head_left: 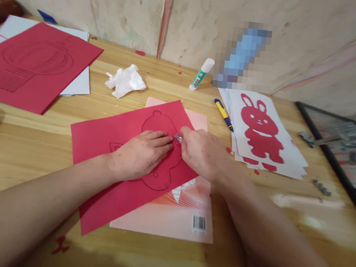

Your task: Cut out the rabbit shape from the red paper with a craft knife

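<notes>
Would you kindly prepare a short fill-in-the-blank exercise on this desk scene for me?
1. The ____ hand holds a small silver-tipped tool over a red paper sheet with a black-line drawing, while the left hand rests on it.
2. Beneath that sheet, a pink paper booklet shows a printed ____ near its lower right corner.
3. A red paper figure shaped like a ____ lies on white paper sheets, right of the yellow-and-blue pen.

Missing words: right; barcode; rabbit.

Paper point(122, 198) lies on a booklet point(167, 224), glue stick point(202, 74) behind
</notes>
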A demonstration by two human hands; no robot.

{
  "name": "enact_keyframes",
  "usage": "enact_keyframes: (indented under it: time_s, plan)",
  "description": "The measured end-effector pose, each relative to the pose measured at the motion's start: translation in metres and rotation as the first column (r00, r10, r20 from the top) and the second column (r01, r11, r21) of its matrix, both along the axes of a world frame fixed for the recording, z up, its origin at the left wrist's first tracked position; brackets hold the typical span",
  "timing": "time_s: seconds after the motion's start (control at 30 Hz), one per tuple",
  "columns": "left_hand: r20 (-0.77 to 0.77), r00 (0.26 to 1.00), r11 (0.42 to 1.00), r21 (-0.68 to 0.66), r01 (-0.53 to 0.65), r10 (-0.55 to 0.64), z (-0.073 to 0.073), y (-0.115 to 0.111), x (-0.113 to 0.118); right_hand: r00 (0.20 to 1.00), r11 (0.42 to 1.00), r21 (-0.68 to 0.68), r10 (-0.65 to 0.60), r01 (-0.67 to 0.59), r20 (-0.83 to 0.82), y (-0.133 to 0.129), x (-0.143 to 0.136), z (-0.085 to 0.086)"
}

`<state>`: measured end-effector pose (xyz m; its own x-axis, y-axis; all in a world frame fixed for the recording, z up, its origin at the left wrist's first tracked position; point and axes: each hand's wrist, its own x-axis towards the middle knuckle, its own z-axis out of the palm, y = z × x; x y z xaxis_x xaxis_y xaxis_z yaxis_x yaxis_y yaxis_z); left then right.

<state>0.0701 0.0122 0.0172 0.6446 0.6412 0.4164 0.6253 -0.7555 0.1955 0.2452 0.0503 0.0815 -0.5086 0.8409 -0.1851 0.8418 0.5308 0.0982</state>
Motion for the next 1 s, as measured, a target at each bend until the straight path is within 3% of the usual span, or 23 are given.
enact_keyframes:
  time_s: [1.0]
  plan:
    - [-0.024, 1.000, 1.000, -0.017, -0.007, 0.006, 0.0030, -0.0009, 0.0002, 1.000, 1.000, 0.019, 0.008, -0.009, 0.021, -0.0007, -0.0027, -0.0035]
